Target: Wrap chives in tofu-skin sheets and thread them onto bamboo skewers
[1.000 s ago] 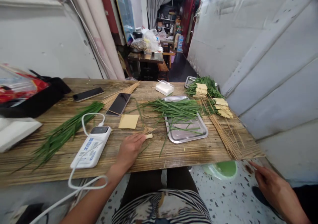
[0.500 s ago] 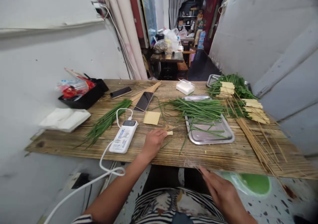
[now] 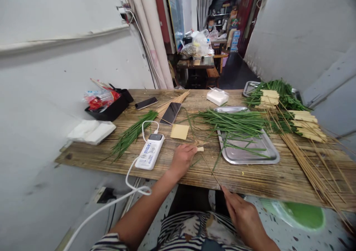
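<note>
My left hand (image 3: pixel 183 160) rests on the wooden table with its fingers closed over a small pale-yellow roll (image 3: pixel 200 149), which looks like rolled tofu sheet; one end sticks out past the fingertips. At the table's front edge my right hand (image 3: pixel 242 209) grips a thin bamboo skewer (image 3: pixel 211 171). The skewer slants up and left, its far end close to the roll; I cannot tell whether it touches. A flat square tofu sheet (image 3: pixel 179 131) lies just beyond my left hand. Long green chives (image 3: pixel 236 122) lie across a metal tray (image 3: pixel 251 160) to the right.
Finished-looking skewers with folded tofu sheet (image 3: pixel 304 125) and loose bamboo skewers (image 3: pixel 303 162) lie at right. On the left are a white power bank (image 3: pixel 149 155) with a cable, more chives (image 3: pixel 135 133), two phones (image 3: pixel 170 113), napkins (image 3: pixel 91 131) and a black box (image 3: pixel 111 110).
The skewer in my right hand now points up and left at the roll, its length plainly visible. My left hand stays on the roll. The whole view has shifted, moving things rightward.
</note>
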Motion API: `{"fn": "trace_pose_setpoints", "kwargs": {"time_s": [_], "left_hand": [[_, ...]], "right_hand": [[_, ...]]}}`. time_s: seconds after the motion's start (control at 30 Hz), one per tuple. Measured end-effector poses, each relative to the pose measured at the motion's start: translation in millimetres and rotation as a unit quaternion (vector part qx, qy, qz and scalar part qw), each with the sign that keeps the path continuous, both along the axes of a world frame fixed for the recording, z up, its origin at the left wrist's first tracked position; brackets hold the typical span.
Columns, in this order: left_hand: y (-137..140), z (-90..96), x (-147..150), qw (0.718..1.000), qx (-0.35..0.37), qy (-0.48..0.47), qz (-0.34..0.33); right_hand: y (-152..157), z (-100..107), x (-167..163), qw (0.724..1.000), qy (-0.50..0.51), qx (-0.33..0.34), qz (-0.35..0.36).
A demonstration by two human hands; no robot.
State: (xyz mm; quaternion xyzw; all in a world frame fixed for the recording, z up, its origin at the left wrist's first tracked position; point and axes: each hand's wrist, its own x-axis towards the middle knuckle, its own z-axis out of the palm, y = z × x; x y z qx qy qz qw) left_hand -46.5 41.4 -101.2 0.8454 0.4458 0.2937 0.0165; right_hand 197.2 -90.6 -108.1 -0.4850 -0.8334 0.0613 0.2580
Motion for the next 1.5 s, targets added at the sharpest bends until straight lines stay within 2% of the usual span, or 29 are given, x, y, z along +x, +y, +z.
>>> {"fn": "trace_pose_setpoints", "kwargs": {"time_s": [0.9, 1.2, 1.5], "left_hand": [[3, 2.4, 1, 1.000, 0.001, -0.004, -0.007], [6, 2.6, 0, 1.000, 0.002, 0.003, -0.015], [7, 6.9, -1, 1.000, -0.003, 0.012, -0.028]], "right_hand": [[4, 1, -8, 1.000, 0.025, -0.001, 0.004], [6, -6, -9, 0.999, 0.038, 0.011, 0.004], [6, -5, -14, 1.000, 0.026, -0.003, 0.003]]}}
